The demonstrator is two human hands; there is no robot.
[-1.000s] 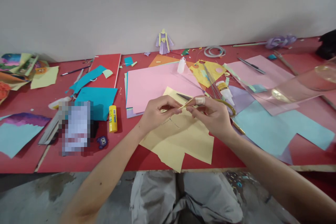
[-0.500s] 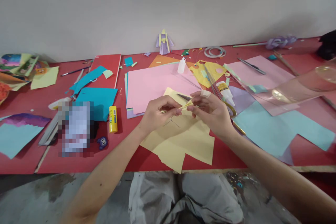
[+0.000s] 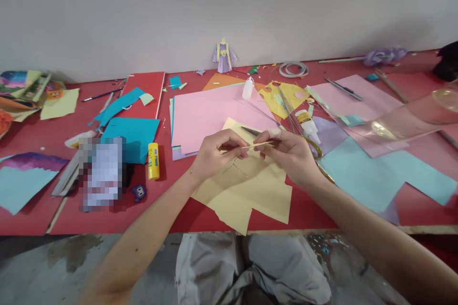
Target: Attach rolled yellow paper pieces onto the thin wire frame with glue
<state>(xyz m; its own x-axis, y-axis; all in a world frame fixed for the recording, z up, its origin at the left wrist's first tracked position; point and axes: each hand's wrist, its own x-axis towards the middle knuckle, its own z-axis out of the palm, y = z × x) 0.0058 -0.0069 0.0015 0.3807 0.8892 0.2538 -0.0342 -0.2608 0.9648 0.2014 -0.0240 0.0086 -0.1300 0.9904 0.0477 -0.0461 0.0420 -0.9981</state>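
Running crosswise, the yellow paper strip [image 3: 262, 144] points rightward.

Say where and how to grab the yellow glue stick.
The glue stick is probably best pinched mid-barrel from its right: it's a slim cylinder, the left hand is on that side, and the purple trinket lies to its near left.

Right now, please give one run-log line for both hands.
left hand: pinches yellow paper piece | right hand: holds same piece | beneath: yellow sheet

Yellow cylindrical plastic glue stick [image 3: 153, 161]: printed, too small to read
White plastic bottle with yellow band [image 3: 308, 124]: likewise not legible
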